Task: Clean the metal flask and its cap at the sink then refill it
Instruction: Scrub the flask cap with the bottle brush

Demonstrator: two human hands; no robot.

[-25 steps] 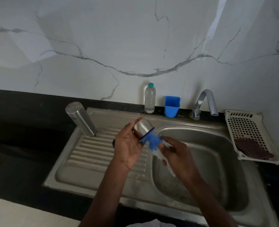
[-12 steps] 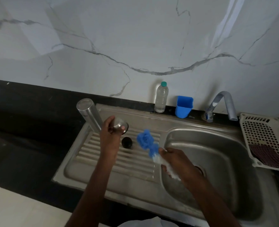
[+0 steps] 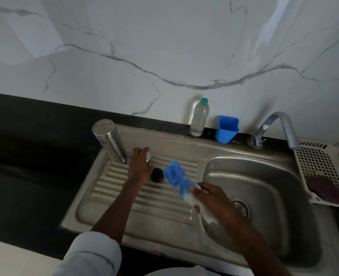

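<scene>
- Left of the sink (image 3: 184,140) basin, on the ribbed drainboard: metal flask (image 3: 109,141) inverted, smooth steel, likely slippery wet; take mid-body.
- Left hand (image 3: 139,166) grip closed on steel cap (image 3: 148,156), just beside the flask.
- Black inner lid (image 3: 157,174) just beside that hand.
- Right hand (image 3: 212,198) grip holds soft blue scrubber (image 3: 175,176) by its handle.

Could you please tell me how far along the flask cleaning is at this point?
Looks done: flask upturned on the drainboard. In hand: left hand setting down the metal cap beside the black stopper; right hand holds the blue brush. Left: the stopper perhaps, then refilling.
</scene>
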